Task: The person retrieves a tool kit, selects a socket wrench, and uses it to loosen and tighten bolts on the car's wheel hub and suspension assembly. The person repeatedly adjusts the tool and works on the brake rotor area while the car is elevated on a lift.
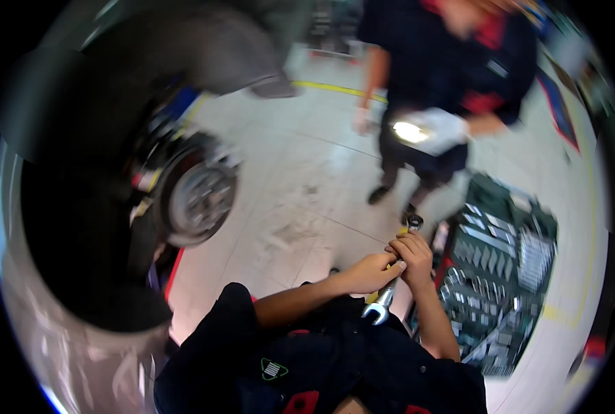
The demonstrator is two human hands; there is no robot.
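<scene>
A silver combination wrench (386,297) slants in front of my chest. Its open jaw points down toward my shirt and its ring end sticks up past my fingers. My left hand (368,273), coming in from the left, is closed on the middle of the shaft. Just above and to the right, my right hand (413,257) wraps the shaft nearer the ring end. The two hands touch, and their fingers hide the middle of the wrench. Something yellow shows beside the shaft, too blurred to name.
At left, a vehicle's wheel arch (204,52) surrounds an exposed brake disc (202,196). A dark green tool case (485,185) full of wrenches and sockets lies open at right. Ahead stands a person in dark workwear (431,62), with a bright light at a white-gloved hand (452,132).
</scene>
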